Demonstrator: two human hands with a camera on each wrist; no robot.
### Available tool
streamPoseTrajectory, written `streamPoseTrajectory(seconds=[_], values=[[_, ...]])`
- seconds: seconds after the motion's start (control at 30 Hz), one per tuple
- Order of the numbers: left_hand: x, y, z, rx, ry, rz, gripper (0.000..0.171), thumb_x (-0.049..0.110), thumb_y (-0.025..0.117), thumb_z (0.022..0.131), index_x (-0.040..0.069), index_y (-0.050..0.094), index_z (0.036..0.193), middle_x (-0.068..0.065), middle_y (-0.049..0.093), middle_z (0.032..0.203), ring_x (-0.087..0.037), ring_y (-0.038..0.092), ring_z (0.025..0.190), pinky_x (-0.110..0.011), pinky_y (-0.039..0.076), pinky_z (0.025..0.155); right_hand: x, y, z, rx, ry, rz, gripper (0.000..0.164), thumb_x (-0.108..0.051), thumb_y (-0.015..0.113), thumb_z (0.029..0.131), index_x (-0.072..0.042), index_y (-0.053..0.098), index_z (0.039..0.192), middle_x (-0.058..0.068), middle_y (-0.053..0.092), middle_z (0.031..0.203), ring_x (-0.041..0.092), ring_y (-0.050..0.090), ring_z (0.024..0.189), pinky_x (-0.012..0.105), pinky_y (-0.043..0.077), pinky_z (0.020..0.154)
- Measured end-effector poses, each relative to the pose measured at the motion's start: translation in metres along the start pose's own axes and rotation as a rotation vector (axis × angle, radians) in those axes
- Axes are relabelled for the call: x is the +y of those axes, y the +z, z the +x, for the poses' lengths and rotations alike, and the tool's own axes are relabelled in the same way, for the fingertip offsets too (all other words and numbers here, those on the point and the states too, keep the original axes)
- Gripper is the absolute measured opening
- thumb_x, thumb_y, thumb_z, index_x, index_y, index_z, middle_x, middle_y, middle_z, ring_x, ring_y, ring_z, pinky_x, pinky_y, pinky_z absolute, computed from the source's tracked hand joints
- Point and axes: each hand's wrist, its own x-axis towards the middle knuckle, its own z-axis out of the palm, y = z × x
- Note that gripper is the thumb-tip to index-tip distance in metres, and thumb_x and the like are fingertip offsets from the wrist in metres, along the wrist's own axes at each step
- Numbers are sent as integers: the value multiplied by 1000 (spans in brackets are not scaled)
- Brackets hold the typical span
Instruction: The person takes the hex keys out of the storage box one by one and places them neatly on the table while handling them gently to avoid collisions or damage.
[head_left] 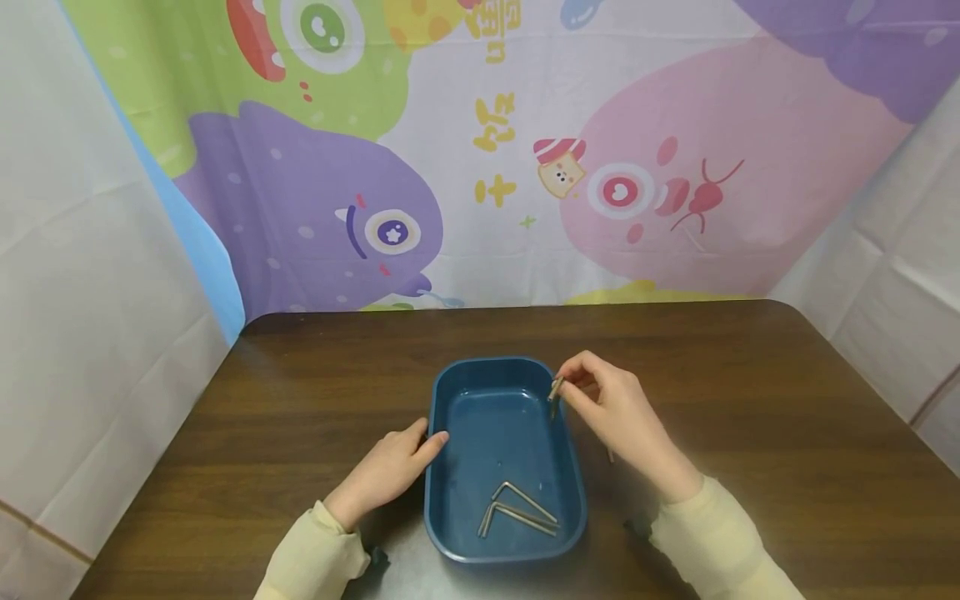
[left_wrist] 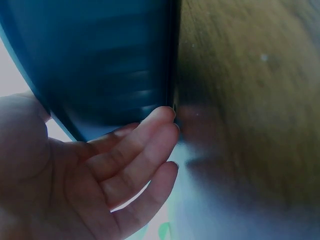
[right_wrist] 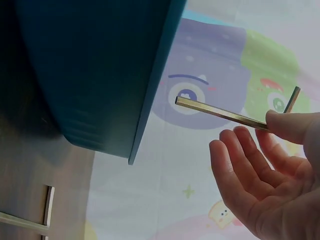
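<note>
A blue rectangular tray (head_left: 495,442) stands on the table, with a few L-shaped hex keys (head_left: 532,502) lying at its near end. My left hand (head_left: 390,467) holds the tray's left side, thumb over the rim and fingers along the outer wall (left_wrist: 115,75). Above the tray's far right rim, my right hand (head_left: 611,408) pinches a metal hex key (right_wrist: 220,113) between thumb and index finger; the other fingers are loosely bent. One end of that key points toward the tray in the right wrist view.
More hex keys (right_wrist: 49,207) lie on the table to the right of the tray, mostly hidden under my right hand in the head view. The brown wooden table (head_left: 315,375) ends at a cartoon-printed curtain (head_left: 487,250) behind and pale cloth (head_left: 97,275) at the sides.
</note>
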Motion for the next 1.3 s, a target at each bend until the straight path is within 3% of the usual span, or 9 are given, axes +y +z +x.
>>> streamPoseTrajectory(seconds=[0.2,0.6,1.3], values=[[0,0,0,3,1,2,31,40,44,95,12,49,83,3,30,60,-11,42,56,-26,33,54,4,-5,2,36,30,29,7,-10,61,86,-11,57,91,2,63,81,15,62,67,23,49,59],[1,0,0,1,-7,-12,28,37,45,95,12,50,84,3,30,61,-12,45,58,-27,34,56,8,-18,3,108,45,-75,10,-15,65,84,-12,57,89,1,63,80,13,59,67,26,47,62],[1,0,0,1,2,-12,30,39,45,94,11,49,83,3,30,60,-11,42,55,-26,33,53,22,-27,8,117,82,-97,13,-20,66,84,-11,58,88,1,62,74,12,58,65,23,42,57]])
